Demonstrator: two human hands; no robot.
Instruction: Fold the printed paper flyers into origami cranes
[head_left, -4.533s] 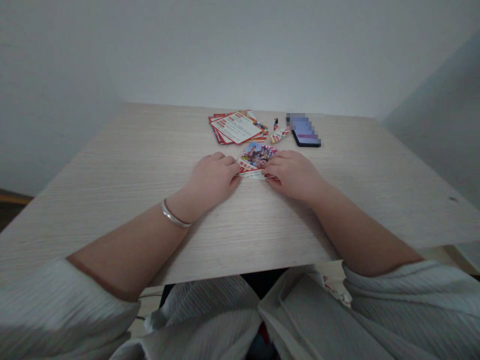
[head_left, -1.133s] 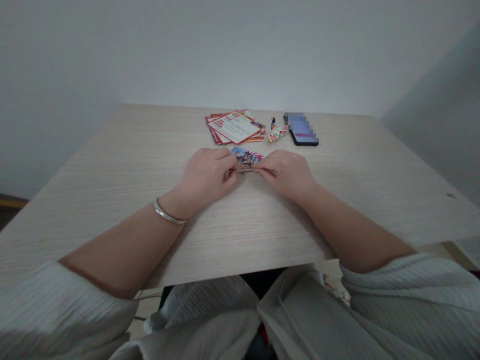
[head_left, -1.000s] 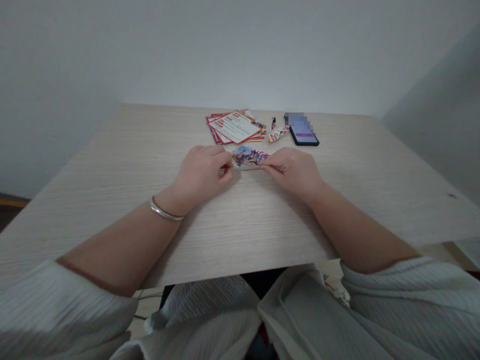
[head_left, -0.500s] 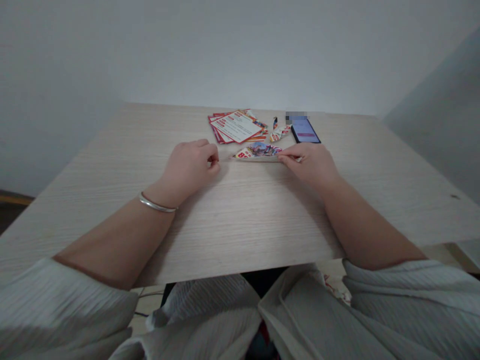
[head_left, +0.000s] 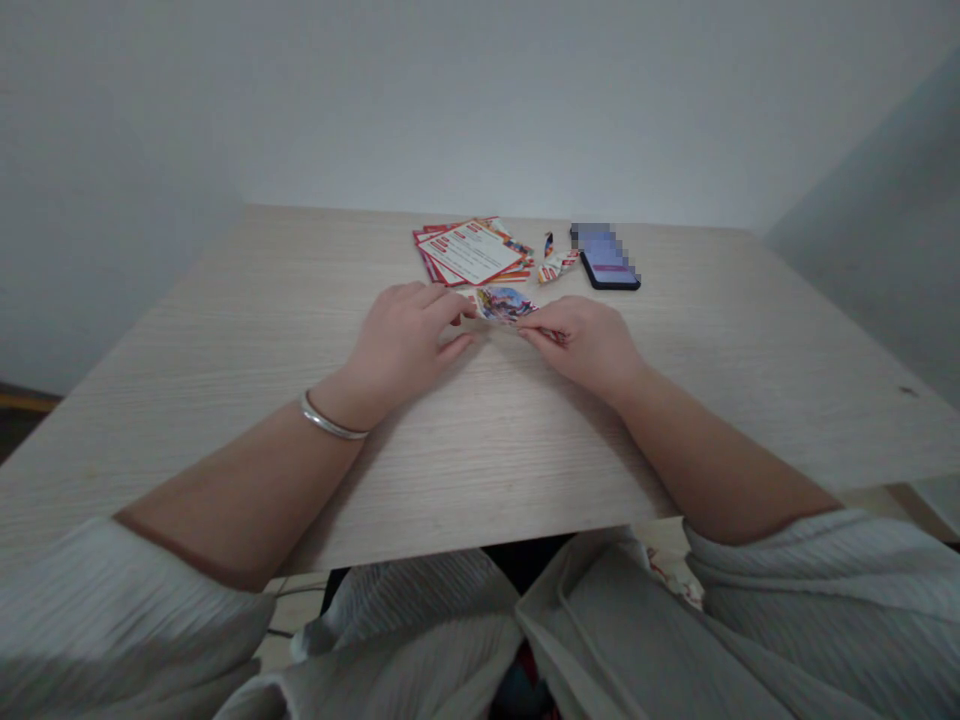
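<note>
A folded piece of printed paper (head_left: 504, 303), with a colourful picture on it, is held just above the table between my two hands. My right hand (head_left: 589, 345) pinches its right end between thumb and fingers, and part of the paper shows under the curled fingers. My left hand (head_left: 409, 335), with a silver bangle at the wrist, is at the paper's left end. Its thumb stands apart from the fingers, whose tips overlap the paper's edge; whether they press on it I cannot tell.
Behind the paper lies a stack of printed cards (head_left: 472, 252) with red borders. Right of it is a small folded paper piece (head_left: 557, 265), then a phone (head_left: 611, 265) with a lit screen. The pale wooden table (head_left: 465, 450) meets a wall at the back.
My left hand has moved right to the paper's left end, and its fingers have spread. My right hand has shifted left with the paper, now more tilted.
</note>
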